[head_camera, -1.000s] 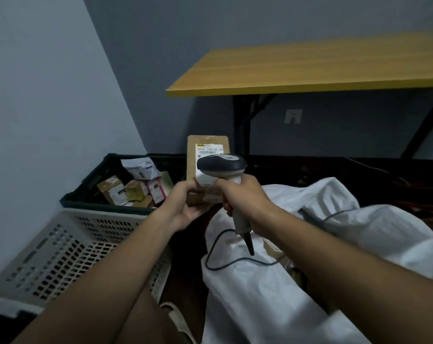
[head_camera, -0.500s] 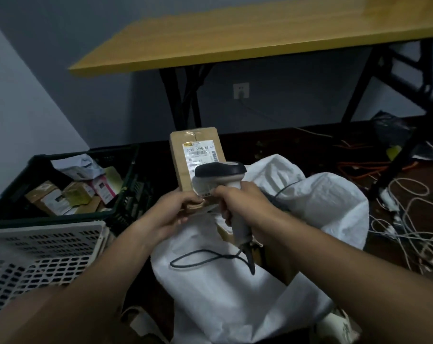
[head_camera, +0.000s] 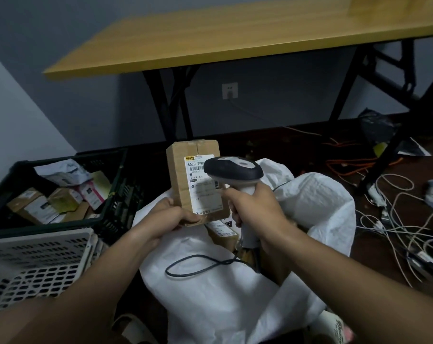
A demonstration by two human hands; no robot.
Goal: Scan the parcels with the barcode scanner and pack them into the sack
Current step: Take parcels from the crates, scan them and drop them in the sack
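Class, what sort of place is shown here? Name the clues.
Probably a makeshift parcel-sorting corner in a plain room: a crate of parcels, a white sack being filled, and a barcode scanner.

Crate (head_camera: pixel 61 170) left of sack (head_camera: pixel 210 294) (open).

The room is dim. A long table with a yellow wooden top (head_camera: pixel 235 33) and black metal folding legs (head_camera: pixel 170 105) stands against a grey-blue wall (head_camera: pixel 285 90). On this wall, under the table, sits a white power socket (head_camera: pixel 230 90). The floor is dark brown (head_camera: pixel 297 147). To the left is a paler wall (head_camera: pixel 19 115).
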